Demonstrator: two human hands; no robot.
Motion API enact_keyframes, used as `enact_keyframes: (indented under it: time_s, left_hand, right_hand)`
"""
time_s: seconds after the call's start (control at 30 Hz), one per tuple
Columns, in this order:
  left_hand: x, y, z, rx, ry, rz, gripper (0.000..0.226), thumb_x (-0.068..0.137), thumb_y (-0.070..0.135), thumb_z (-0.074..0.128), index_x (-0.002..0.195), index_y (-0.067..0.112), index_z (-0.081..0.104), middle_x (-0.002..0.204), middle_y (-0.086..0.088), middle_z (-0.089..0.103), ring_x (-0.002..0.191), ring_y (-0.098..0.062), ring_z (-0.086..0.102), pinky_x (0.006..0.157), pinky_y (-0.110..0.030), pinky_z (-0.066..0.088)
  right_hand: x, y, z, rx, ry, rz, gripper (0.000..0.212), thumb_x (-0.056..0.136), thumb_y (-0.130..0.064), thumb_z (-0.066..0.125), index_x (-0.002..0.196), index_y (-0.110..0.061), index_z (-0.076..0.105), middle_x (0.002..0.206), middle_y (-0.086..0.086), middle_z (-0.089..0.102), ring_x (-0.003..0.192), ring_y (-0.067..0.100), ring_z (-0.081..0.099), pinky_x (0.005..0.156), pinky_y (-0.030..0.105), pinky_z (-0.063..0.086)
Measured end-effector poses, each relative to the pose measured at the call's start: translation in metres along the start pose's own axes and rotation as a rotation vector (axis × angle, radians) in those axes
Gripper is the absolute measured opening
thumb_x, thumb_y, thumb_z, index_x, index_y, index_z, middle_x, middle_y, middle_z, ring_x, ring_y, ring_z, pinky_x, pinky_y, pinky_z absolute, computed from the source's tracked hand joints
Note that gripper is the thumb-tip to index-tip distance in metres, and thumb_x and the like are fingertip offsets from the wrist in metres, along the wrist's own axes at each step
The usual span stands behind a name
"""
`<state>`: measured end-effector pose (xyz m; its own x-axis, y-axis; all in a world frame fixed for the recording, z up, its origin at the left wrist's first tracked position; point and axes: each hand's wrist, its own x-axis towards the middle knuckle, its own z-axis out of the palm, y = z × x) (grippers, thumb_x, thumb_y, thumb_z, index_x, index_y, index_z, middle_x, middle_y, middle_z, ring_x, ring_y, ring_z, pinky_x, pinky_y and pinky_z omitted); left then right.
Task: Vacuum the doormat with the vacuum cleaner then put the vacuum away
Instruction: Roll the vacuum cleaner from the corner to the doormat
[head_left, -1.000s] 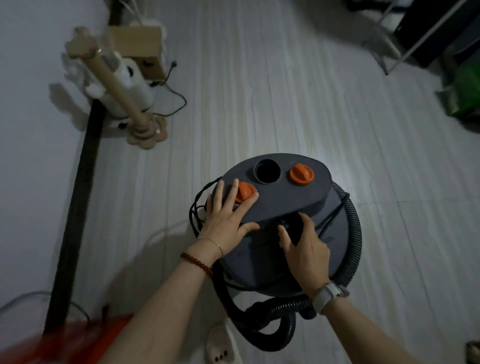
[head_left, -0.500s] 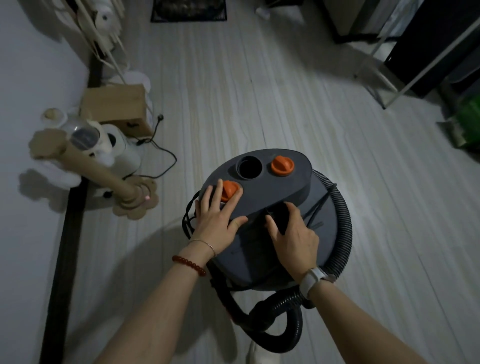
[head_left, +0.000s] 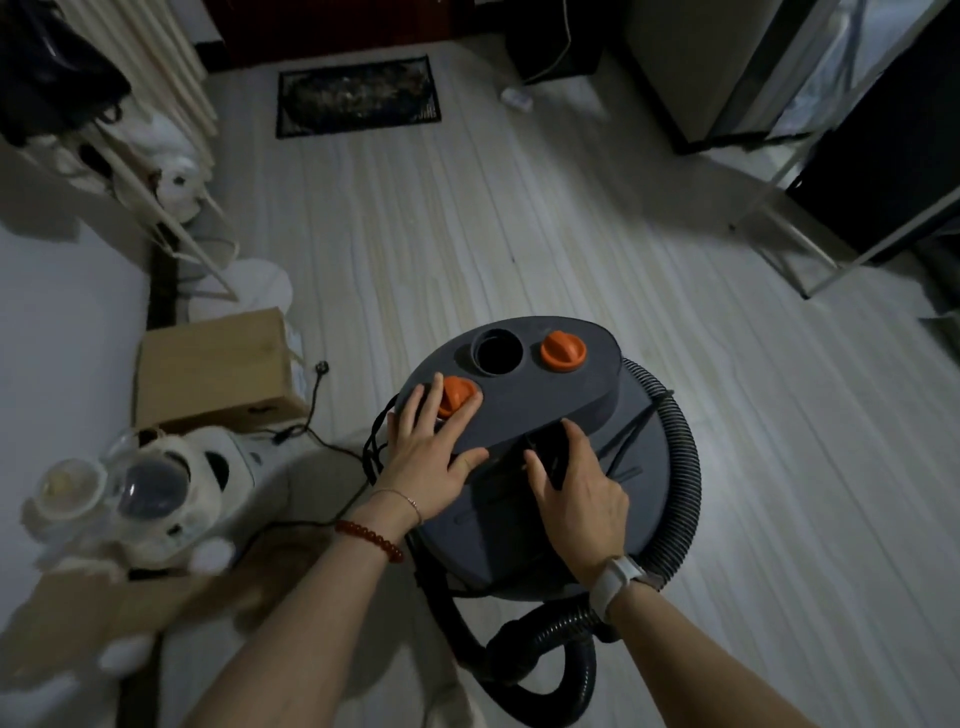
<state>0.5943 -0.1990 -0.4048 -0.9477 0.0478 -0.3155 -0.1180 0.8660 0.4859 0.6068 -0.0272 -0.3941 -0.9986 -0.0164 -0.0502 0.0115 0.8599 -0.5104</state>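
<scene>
Seen from the head camera in a dim room, a person leans over a grey canister vacuum cleaner (head_left: 524, 467) standing on the pale plank floor (head_left: 519, 234), both bare forearms reaching forward and down from the bottom edge. The left hand (head_left: 428, 457) lies flat on the near-left of the vacuum's raised top, fingers straight and fanned, their tips against an orange knob (head_left: 457, 395); a red bead bracelet (head_left: 370, 540) and a thin chain circle that wrist. The right hand (head_left: 576, 496), a white watch (head_left: 618, 577) at its wrist, rests palm-down on the lid with its fingers reaching into the dark handle recess (head_left: 548, 452) beneath the raised top; whether they curl round anything there cannot be told. A second orange knob (head_left: 563, 352) and an open round port (head_left: 498, 353) sit on the far side of the top. A black ribbed hose (head_left: 670, 467) wraps the machine's right side and loops below it near the person. The dark doormat (head_left: 358, 96) lies flat well beyond the vacuum, against the far wall. To the left are a cardboard box (head_left: 213, 364), a black power cord (head_left: 317, 405) on the floor and a white plush-looking appliance (head_left: 171, 488).
</scene>
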Motion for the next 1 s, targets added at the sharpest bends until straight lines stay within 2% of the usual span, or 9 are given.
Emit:
enact_keyframes:
  time_s: [0.3, 0.37, 0.47, 0.53, 0.6, 0.7, 0.9, 1.0]
  left_hand:
    - [0.172, -0.061, -0.104, -0.027, 0.034, -0.034, 0.063, 0.093, 0.040, 0.044, 0.144, 0.038, 0.007, 0.156, -0.001, -0.015, 0.142, -0.021, -0.016, 0.117, -0.047, 0.000]
    - [0.209, -0.072, -0.124, -0.057, 0.080, -0.067, 0.063, 0.092, 0.046, 0.043, 0.144, 0.038, 0.010, 0.156, 0.000, -0.012, 0.143, -0.021, -0.014, 0.117, -0.047, 0.002]
    - [0.269, -0.088, -0.156, -0.096, 0.199, -0.099, 0.075, 0.074, 0.066, 0.025, 0.143, 0.037, 0.017, 0.157, -0.002, -0.005, 0.143, -0.024, -0.006, 0.117, -0.045, 0.005]
    - [0.307, -0.097, -0.177, -0.096, 0.220, -0.161, 0.072, 0.077, 0.062, 0.029, 0.144, 0.036, 0.018, 0.157, -0.004, -0.004, 0.143, -0.026, -0.004, 0.117, -0.043, 0.004]
    - [0.340, -0.105, -0.193, -0.101, 0.271, -0.233, 0.065, 0.083, 0.053, 0.037, 0.144, 0.035, 0.020, 0.157, -0.006, -0.003, 0.142, -0.029, -0.001, 0.116, -0.046, 0.006]
    - [0.384, -0.120, -0.214, -0.094, 0.382, -0.334, 0.066, 0.079, 0.052, 0.036, 0.141, 0.031, 0.031, 0.156, -0.011, 0.007, 0.140, -0.037, 0.008, 0.113, -0.055, 0.013]
    - [0.465, -0.165, -0.268, -0.100, 0.547, -0.436, 0.072, 0.077, 0.060, 0.029, 0.136, 0.022, 0.044, 0.149, -0.023, 0.025, 0.131, -0.047, 0.028, 0.103, -0.060, 0.026]
    - [0.500, -0.186, -0.292, -0.107, 0.568, -0.500, 0.071, 0.078, 0.061, 0.029, 0.137, 0.022, 0.042, 0.148, -0.025, 0.025, 0.131, -0.047, 0.028, 0.103, -0.061, 0.026]
  right_hand:
    - [0.201, -0.082, 0.036, -0.003, -0.132, -0.005, 0.056, 0.091, -0.048, 0.045, 0.137, -0.019, 0.032, 0.123, 0.007, 0.061, 0.099, 0.030, 0.063, 0.077, 0.039, 0.047]
    - [0.249, -0.100, 0.042, 0.003, -0.146, -0.032, 0.057, 0.091, -0.048, 0.045, 0.137, -0.018, 0.032, 0.126, 0.006, 0.059, 0.100, 0.031, 0.063, 0.078, 0.040, 0.048]
    - [0.329, -0.125, 0.054, 0.006, -0.153, -0.124, 0.057, 0.091, -0.047, 0.045, 0.138, -0.017, 0.032, 0.131, 0.005, 0.056, 0.102, 0.032, 0.062, 0.080, 0.041, 0.049]
    - [0.382, -0.142, 0.060, -0.003, -0.196, -0.182, 0.057, 0.091, -0.048, 0.044, 0.138, -0.018, 0.031, 0.133, 0.005, 0.053, 0.104, 0.032, 0.061, 0.083, 0.042, 0.048]
    - [0.431, -0.159, 0.066, -0.031, -0.239, -0.260, 0.058, 0.091, -0.048, 0.043, 0.138, -0.018, 0.030, 0.134, 0.006, 0.052, 0.106, 0.031, 0.060, 0.084, 0.043, 0.048]
    - [0.500, -0.187, 0.079, -0.080, -0.272, -0.363, 0.057, 0.091, -0.048, 0.044, 0.138, -0.018, 0.031, 0.135, 0.005, 0.052, 0.105, 0.031, 0.060, 0.081, 0.041, 0.047]
    - [0.623, -0.257, 0.110, -0.156, -0.378, -0.534, 0.056, 0.091, -0.050, 0.042, 0.137, -0.020, 0.033, 0.131, 0.006, 0.055, 0.102, 0.032, 0.061, 0.075, 0.038, 0.046]
    - [0.674, -0.290, 0.124, -0.181, -0.434, -0.580, 0.057, 0.091, -0.052, 0.041, 0.138, -0.021, 0.030, 0.133, 0.005, 0.053, 0.105, 0.032, 0.060, 0.077, 0.037, 0.045]
